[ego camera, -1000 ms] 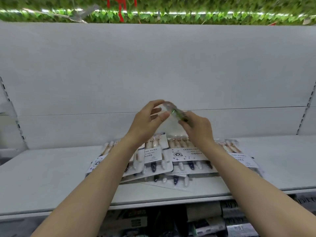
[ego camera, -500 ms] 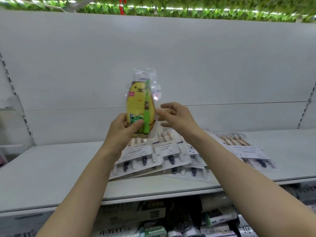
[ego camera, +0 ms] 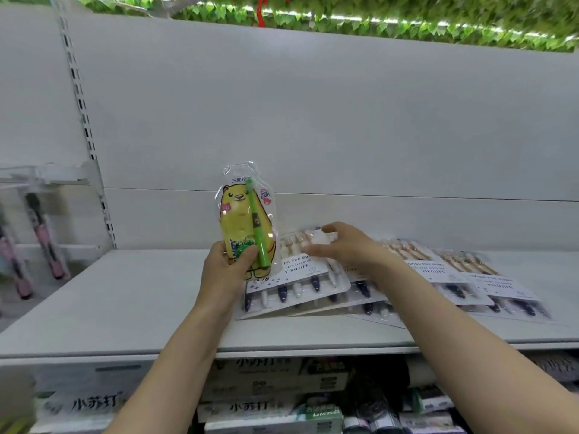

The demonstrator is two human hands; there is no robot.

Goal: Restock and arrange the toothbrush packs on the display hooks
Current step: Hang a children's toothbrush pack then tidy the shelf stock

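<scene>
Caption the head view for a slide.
Left hand holds yellow bear toothbrush pack upright; right hand reaches over flat packs.

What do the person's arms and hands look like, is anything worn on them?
Both forearms are bare as far as the picture shows: no sleeves reach into view. The left hand and the right hand wear no gloves, and no watch, bracelet or ring can be seen on the wrists or fingers. The right fingertips are blurred, so small details there cannot be told.
</scene>
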